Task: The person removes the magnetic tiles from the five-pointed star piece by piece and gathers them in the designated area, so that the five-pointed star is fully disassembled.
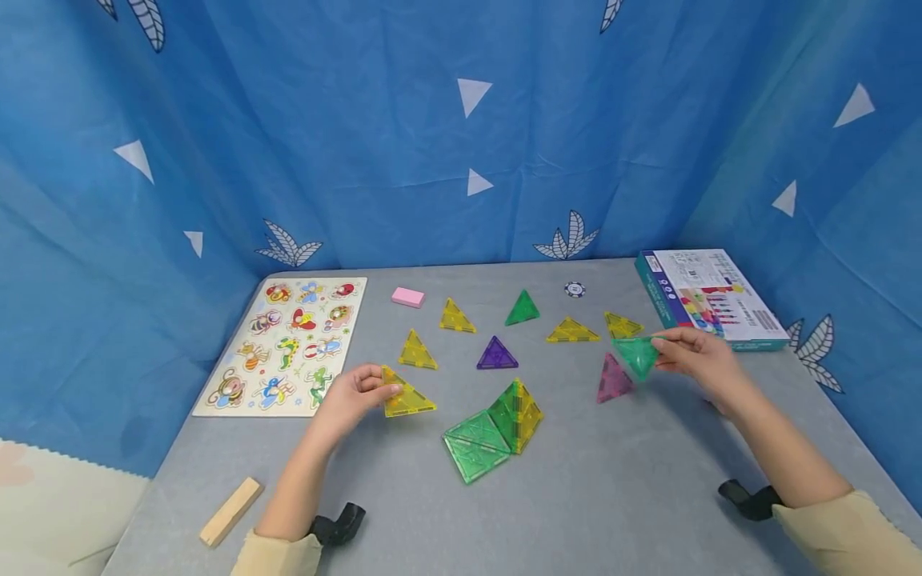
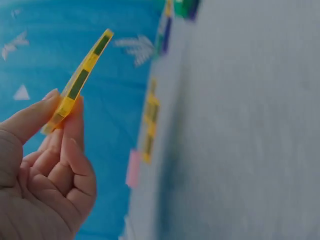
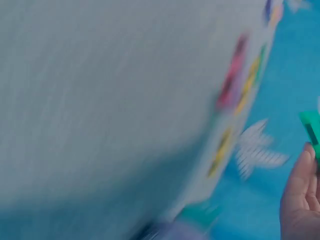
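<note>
My left hand (image 1: 358,398) pinches a yellow triangle tile (image 1: 407,397) between thumb and fingers. The left wrist view shows that yellow tile (image 2: 80,80) edge-on, lifted above the table. At the right, my right hand (image 1: 693,360) pinches a green triangle tile (image 1: 635,356) by one side. Just below and left of it lies a pink-purple triangle tile (image 1: 615,379). Between the hands, two green triangle tiles (image 1: 478,446) lie flat, forming a square. Against their right side, a green tile (image 1: 507,412) and a yellow tile (image 1: 529,416) stand raised, leaning together.
Loose yellow tiles (image 1: 457,317), a green one (image 1: 523,308) and a purple one (image 1: 498,354) lie farther back. An insect puzzle board (image 1: 288,344) is left, a box (image 1: 713,296) back right. A pink block (image 1: 408,297), poker chip (image 1: 575,290) and wooden block (image 1: 231,512) lie about.
</note>
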A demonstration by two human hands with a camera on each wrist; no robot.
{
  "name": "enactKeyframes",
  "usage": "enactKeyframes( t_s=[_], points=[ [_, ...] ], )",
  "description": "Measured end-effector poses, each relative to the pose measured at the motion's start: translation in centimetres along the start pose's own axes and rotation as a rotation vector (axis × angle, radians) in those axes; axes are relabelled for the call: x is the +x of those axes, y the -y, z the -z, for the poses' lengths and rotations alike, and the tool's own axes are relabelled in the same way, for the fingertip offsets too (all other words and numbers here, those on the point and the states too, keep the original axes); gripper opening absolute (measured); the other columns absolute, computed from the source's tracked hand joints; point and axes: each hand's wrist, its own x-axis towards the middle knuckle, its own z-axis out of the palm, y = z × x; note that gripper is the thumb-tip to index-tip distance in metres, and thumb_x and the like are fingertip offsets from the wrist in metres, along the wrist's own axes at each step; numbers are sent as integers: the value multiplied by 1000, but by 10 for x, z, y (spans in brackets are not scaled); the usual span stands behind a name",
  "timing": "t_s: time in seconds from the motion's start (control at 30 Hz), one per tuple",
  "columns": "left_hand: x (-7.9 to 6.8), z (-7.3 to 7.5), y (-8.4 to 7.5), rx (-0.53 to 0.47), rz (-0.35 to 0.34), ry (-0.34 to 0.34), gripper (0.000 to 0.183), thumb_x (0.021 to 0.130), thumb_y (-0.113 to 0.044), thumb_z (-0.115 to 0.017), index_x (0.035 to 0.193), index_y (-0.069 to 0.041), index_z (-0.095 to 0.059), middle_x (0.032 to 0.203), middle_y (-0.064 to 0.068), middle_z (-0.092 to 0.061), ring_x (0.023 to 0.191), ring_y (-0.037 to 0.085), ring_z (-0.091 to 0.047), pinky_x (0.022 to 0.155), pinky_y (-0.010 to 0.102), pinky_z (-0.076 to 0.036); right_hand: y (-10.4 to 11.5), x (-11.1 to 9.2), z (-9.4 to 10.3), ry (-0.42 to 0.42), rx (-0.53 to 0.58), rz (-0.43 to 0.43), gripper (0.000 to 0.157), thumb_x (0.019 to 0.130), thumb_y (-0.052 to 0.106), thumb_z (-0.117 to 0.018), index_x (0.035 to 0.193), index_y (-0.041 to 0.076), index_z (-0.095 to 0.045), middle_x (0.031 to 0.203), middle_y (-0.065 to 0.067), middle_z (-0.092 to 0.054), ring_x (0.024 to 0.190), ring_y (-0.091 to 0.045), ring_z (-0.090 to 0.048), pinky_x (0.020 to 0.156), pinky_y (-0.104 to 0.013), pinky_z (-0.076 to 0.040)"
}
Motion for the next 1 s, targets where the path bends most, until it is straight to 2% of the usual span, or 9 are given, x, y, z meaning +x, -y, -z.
enactKeyframes(
  t_s=[0.07,0.17,0.27,0.33,0.5,0.63,0.8,0.9,1.0],
  points=[
    [6,5,8,55,30,13,27,85,-25,-70,92,-1,-59,70,2,-63,67,15,-52,65,32,-44,-11,7,17,5,-16,-79,47,95,33,-53,116,-8,-50,86,3,-65,79,-13,-65,73,-28,-54],
    [14,9,18,129,58,86,23,86,-22,-68,88,-1,-58,62,-1,-54,60,13,-46,58,28,-39,-24,15,35,59,-56,-183,54,96,35,-50,122,-13,-44,87,2,-63,79,-12,-64,75,-30,-53],
    [21,8,25,186,75,143,22,85,-22,-68,89,-2,-59,60,-2,-52,58,11,-44,55,26,-37,-31,21,40,105,-77,-266,59,97,35,-49,127,-14,-41,88,0,-62,79,-11,-63,76,-30,-53],
    [24,7,28,213,81,148,22,85,-21,-69,88,-2,-60,60,-2,-51,57,11,-44,55,26,-37,-33,25,41,128,-98,-289,59,97,34,-49,128,-15,-40,88,-1,-62,78,-11,-63,76,-29,-53],
    [26,3,29,327,79,98,20,84,-23,-69,86,-4,-62,62,-2,-50,59,11,-45,54,26,-37,-34,35,37,175,-169,-297,54,98,28,-50,127,-16,-42,92,-5,-62,78,-11,-62,75,-29,-53],
    [23,-1,21,448,70,56,23,84,-23,-70,93,-3,-64,66,-1,-53,60,12,-45,53,27,-36,-34,36,35,196,-259,-290,54,97,24,-50,130,-17,-37,106,-20,-60,82,-14,-61,76,-33,-53],
    [18,-4,9,604,79,5,36,82,-27,-71,105,-1,-65,79,2,-61,68,14,-52,58,30,-43,-29,33,34,202,-355,-259,60,97,23,-50,132,-21,-29,118,-34,-49,88,-22,-63,78,-38,-53],
    [15,-4,3,669,81,-17,38,81,-30,-71,107,-2,-65,85,4,-64,73,14,-56,63,32,-46,-24,32,34,199,-389,-237,61,97,23,-51,132,-21,-28,119,-36,-47,90,-27,-64,78,-39,-53],
    [12,-5,-2,692,76,-34,38,81,-29,-72,108,-3,-65,85,4,-64,73,14,-55,63,33,-47,-20,30,35,191,-429,-219,63,96,26,-52,132,-21,-29,117,-36,-49,91,-29,-64,77,-38,-53]
  ],
)
